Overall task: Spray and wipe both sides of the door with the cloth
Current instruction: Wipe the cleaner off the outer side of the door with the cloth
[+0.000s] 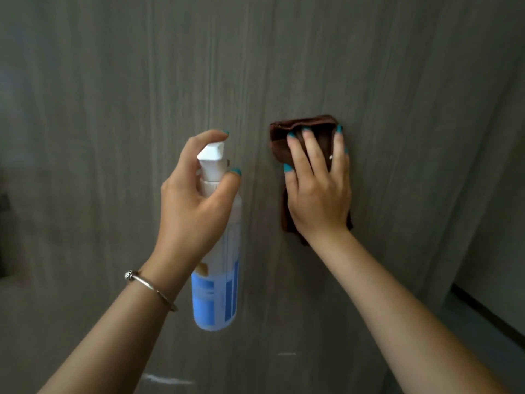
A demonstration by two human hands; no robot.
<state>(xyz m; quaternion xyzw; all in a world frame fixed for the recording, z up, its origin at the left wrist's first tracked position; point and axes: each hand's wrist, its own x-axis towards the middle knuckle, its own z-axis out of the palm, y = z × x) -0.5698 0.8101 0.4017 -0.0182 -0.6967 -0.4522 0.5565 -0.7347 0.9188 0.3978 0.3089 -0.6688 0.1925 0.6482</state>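
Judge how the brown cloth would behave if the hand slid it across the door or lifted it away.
The brown cloth is probably floppy: it bunches into folds above the fingertips and hangs limp below the right hand. It likely slides easily, since the door looks smooth. It seems light, held in place by flat fingers alone.

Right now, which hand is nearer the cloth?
Right. The right hand presses flat on the brown cloth against the door; the left hand grips the spray bottle, apart from the cloth.

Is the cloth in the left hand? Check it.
No: the right hand presses the brown cloth flat on the door, while the left hand grips the spray bottle.
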